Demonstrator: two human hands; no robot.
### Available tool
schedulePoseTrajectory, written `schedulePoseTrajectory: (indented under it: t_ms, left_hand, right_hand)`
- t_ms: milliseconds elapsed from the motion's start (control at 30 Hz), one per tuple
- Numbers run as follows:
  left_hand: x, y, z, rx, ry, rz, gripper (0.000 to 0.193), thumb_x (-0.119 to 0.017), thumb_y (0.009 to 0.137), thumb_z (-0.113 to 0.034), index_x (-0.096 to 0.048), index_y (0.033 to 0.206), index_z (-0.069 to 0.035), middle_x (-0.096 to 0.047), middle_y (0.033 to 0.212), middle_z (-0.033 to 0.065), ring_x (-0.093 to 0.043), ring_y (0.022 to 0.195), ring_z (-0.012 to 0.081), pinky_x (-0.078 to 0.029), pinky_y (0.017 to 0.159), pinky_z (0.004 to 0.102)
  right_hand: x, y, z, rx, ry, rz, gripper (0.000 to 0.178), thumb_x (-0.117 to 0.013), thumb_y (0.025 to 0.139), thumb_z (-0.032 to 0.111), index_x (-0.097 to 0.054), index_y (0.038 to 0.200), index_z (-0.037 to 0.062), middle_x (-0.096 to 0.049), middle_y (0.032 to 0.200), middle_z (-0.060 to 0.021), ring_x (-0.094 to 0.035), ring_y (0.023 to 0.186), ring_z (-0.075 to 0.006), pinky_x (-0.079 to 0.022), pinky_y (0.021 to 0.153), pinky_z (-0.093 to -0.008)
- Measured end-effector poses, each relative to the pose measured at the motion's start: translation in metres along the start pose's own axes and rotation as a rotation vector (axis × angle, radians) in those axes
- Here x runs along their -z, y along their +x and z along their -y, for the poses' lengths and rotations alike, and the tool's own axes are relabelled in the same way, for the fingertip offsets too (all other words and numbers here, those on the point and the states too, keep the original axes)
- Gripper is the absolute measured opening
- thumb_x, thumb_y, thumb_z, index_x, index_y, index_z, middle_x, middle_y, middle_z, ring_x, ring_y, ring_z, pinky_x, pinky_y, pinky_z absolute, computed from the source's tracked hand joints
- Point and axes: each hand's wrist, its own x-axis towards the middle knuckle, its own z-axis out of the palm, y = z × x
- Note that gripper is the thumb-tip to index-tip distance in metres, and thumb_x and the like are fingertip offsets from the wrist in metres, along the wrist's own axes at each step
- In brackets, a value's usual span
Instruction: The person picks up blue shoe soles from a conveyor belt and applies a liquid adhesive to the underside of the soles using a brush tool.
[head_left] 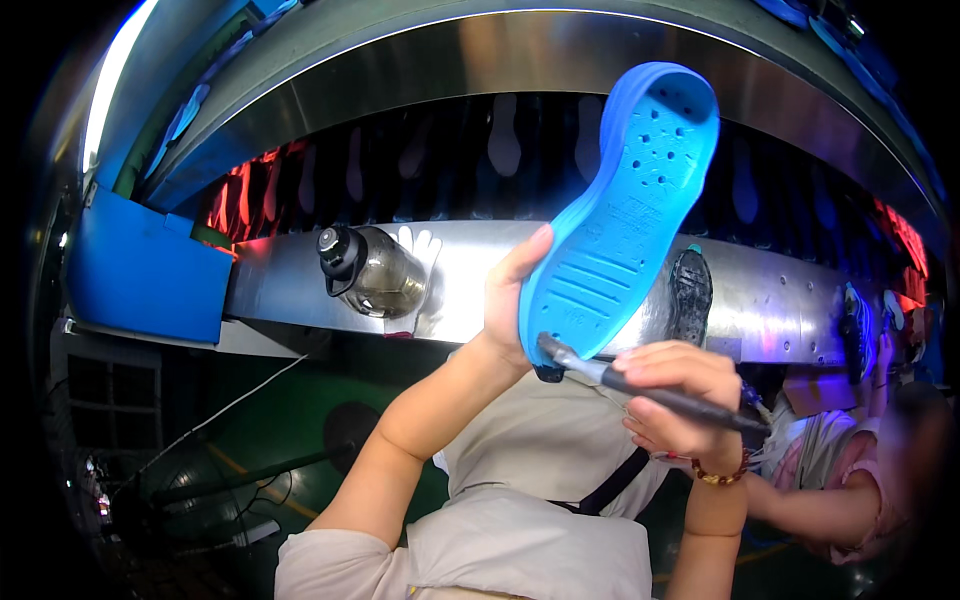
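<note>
Supporting the blue sole [625, 215] in front of the worktop [465, 265], the left hand [508, 295] wraps part-way around the edge of the sole's lower end. The fingers behind the sole are hidden; their spread cannot be told. The sole is raised at mid-length of the worktop, screening part of it, with the perforated end directed toward the worktop's far side.

The right hand [685, 385], at the worktop's near side, is curled around a brush-like tool [592, 369] in a pen-type grip. The tool's tip meets, or nearly meets, the sole's inner face beside the lower rim.

Possible faults and causes:
1. Sole pivots or drops: hold at one end only, with no visible support behind the perforated end.
2. Tip skids over the rim: excess pressure, or rotation of the sole where its lower end curves.
3. Tip strikes the left hand: little clearance between the two.
4. Dropped sole disturbs the dark sole [690, 295] on the right portion of the worktop: loss of grip. The bottle [385, 275] and white glove [432, 250], on the worktop's left portion, appear less exposed.
</note>
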Motion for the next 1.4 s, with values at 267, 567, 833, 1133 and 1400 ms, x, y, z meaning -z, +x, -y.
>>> schedulePoseTrajectory:
  t_ms: [267, 567, 833, 1133, 1400]
  left_hand:
    - [0.003, -0.002, -0.011, 0.349, 0.039, -0.097, 0.050, -0.047, 0.085, -0.031, -0.044, 0.121, 0.004, -0.055, 0.111, 0.0197, -0.058, 0.097, 0.0276, -0.043, 0.089, 0.0395]
    - [-0.020, -0.006, -0.028, 0.621, 0.472, -0.158, 0.055, -0.055, 0.081, -0.032, -0.046, 0.119, 0.006, -0.053, 0.111, 0.0192, -0.055, 0.097, 0.0239, -0.044, 0.083, 0.0325]
    - [-0.031, -0.014, -0.037, 0.701, 0.698, -0.199, 0.058, -0.055, 0.080, -0.039, -0.048, 0.118, 0.004, -0.052, 0.113, 0.0197, -0.053, 0.098, 0.0226, -0.045, 0.079, 0.0321]
    - [-0.031, -0.021, -0.045, 0.667, 0.855, -0.170, 0.059, -0.053, 0.081, -0.040, -0.048, 0.117, 0.005, -0.053, 0.110, 0.0198, -0.055, 0.095, 0.0229, -0.045, 0.080, 0.0304]
    - [0.011, -0.021, -0.021, 0.518, 0.364, -0.188, 0.061, -0.050, 0.081, -0.035, -0.034, 0.128, 0.001, -0.048, 0.118, 0.0198, -0.053, 0.103, 0.0309, -0.044, 0.086, 0.0434]
  right_hand:
    - [0.011, -0.001, 0.009, 0.049, -0.073, 0.187, 0.016, -0.068, 0.070, 0.007, -0.064, 0.085, 0.0040, -0.066, 0.086, -0.0092, -0.065, 0.075, -0.0220, -0.051, 0.067, -0.0288]
    - [0.020, -0.003, 0.010, -0.106, -0.080, 0.301, 0.016, -0.067, 0.068, 0.003, -0.064, 0.084, 0.0047, -0.066, 0.091, -0.0079, -0.064, 0.080, -0.0216, -0.050, 0.071, -0.0281]
    - [0.037, 0.005, 0.022, -0.166, -0.256, 0.375, 0.016, -0.064, 0.071, 0.004, -0.064, 0.087, 0.0065, -0.066, 0.091, -0.0046, -0.064, 0.084, -0.0200, -0.051, 0.071, -0.0251]
    - [0.057, 0.007, 0.001, -0.137, -0.251, 0.444, 0.018, -0.062, 0.074, 0.012, -0.063, 0.091, 0.0046, -0.064, 0.093, -0.0123, -0.064, 0.082, -0.0242, -0.050, 0.071, -0.0279]
    - [0.026, 0.001, 0.001, -0.330, 0.092, 0.168, 0.022, -0.064, 0.071, 0.002, -0.064, 0.093, -0.0006, -0.065, 0.089, -0.0142, -0.064, 0.072, -0.0179, -0.050, 0.064, -0.0254]
